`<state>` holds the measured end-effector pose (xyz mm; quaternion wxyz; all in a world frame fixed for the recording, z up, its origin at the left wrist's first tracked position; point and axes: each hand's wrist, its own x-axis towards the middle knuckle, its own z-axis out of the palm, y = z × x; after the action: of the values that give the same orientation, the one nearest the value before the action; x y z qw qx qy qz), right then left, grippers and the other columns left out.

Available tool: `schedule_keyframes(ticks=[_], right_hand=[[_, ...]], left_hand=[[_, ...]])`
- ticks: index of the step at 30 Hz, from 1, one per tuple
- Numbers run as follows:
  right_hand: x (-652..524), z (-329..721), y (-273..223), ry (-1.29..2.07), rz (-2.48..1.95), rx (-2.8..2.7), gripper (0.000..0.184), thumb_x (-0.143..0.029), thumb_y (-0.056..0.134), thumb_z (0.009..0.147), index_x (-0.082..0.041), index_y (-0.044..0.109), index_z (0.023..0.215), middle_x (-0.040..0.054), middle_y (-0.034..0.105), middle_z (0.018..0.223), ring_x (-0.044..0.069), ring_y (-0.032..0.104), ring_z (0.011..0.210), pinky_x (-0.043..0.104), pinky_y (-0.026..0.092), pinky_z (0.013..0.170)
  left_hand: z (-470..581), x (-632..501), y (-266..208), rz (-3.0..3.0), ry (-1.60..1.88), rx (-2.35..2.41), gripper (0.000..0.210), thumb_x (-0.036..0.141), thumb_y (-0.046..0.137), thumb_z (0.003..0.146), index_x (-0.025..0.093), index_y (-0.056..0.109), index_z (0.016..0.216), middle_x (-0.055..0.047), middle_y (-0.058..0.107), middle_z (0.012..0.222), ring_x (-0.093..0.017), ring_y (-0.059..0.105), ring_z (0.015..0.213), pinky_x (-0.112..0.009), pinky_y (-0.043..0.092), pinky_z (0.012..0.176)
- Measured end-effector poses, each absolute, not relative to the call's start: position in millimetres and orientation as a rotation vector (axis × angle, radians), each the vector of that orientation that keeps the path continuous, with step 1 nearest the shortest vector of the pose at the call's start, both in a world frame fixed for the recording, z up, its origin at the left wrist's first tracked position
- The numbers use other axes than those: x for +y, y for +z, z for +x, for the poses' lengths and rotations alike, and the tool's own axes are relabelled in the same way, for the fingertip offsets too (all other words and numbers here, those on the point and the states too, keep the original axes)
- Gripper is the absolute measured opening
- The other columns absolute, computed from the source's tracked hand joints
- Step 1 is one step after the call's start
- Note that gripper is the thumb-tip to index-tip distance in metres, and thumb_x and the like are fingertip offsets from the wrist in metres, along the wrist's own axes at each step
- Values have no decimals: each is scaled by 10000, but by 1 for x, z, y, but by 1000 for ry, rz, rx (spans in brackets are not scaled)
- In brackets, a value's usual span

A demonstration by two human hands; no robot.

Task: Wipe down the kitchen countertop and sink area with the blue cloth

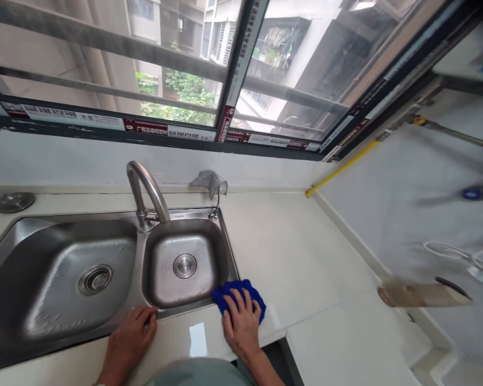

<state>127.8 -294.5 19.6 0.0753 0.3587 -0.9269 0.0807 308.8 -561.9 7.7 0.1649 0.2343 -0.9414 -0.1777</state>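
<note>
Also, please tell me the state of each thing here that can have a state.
Blue cloth: crumpled, under the right hand, partly over the sink rim.
Left hand: at the sink's front edge.
Gooseneck faucet: spout over the right bowl, no running water visible.
Left drain: open, holes showing.
Right drain: closed or not, cannot tell.
Soap dispenser: top draped in plastic.
Window: open or shut, cannot tell.

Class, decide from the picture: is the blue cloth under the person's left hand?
No, the blue cloth lies under the right hand, with the left hand apart from it.
</note>
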Motion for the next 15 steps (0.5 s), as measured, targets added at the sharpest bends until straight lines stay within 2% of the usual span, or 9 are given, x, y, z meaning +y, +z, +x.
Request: schedule_keyframes(ticks=[7,11,15], right_hand=[[-259,104,20,235,1411,-2706,533,-344,496,918,-419,455,1444,-29,487,1508,274,374,1395,431,277,1088],[-204,68,4,158,1097,-2769,475,-363,439,934,-380,527,1400,-7,498,1500,287,382,1384,449,317,1062],[-147,23,-10,44,684,-2867,513,-434,316,963,-311,519,1418,36,459,1526,304,362,1392,497,348,1032]], left_hand=[[306,-563,14,648,-482,-2717,302,395,466,923,261,727,990,-11,764,939,-171,711,834,-265,558,694],[305,-561,18,630,-461,-2721,296,384,461,935,259,725,983,-14,767,933,-174,712,853,-275,566,735],[306,-559,18,625,-486,-2707,293,366,455,942,252,722,987,-20,765,932,-172,708,833,-280,568,719]])
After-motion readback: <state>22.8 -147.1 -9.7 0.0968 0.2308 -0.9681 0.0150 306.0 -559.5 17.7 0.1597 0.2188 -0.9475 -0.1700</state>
